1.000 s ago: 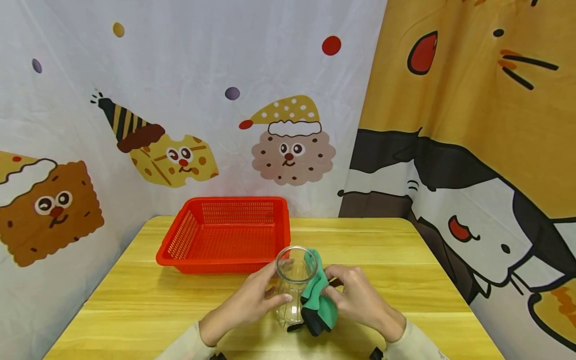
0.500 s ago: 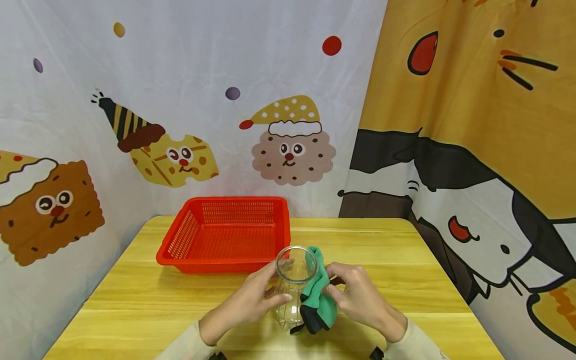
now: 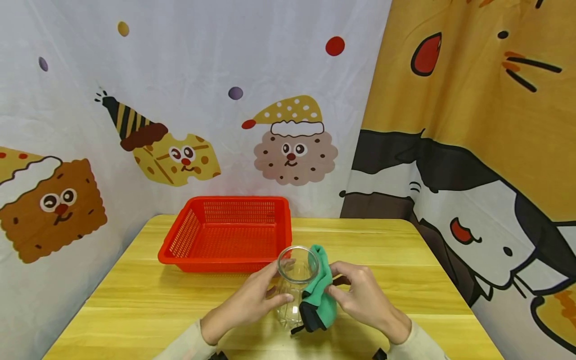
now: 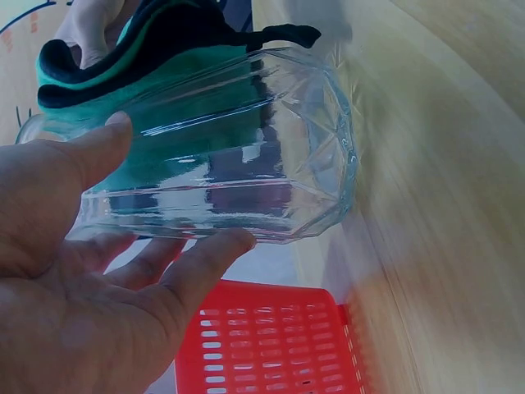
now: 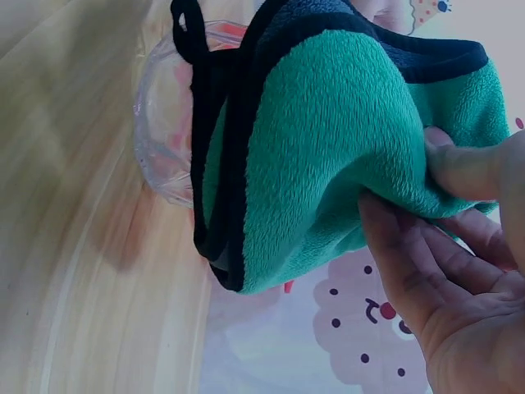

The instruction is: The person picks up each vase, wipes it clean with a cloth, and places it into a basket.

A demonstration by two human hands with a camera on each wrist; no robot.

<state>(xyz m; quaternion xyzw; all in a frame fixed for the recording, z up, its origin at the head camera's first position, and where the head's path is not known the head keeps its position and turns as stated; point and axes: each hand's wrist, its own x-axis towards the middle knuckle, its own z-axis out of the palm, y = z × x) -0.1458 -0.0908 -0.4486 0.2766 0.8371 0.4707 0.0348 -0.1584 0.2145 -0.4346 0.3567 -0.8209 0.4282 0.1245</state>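
A clear glass vase [image 3: 286, 314] stands upright near the front of the wooden table, its mouth facing up. My left hand [image 3: 247, 300] grips it from the left, thumb across the near side and fingers behind. Faceted glass and a thick base show in the left wrist view. On the vase's other side, my right hand [image 3: 366, 297] pinches a folded green towel [image 5: 328, 139] between thumb and fingers. Black trim and a small hanging loop [image 5: 188, 33] edge the towel. It lies along the glass, covering part of the vase's right side.
A red plastic basket [image 3: 225, 266] with perforated walls sits at the back left of the table [image 3: 382, 240], just behind the vase. Curtains [image 3: 288, 50] printed with cartoon figures hang behind the table and along both sides.
My right hand and the towel have shifted slightly up along the vase's side. The left hand keeps its hold on the vase. The head view has turned a little.
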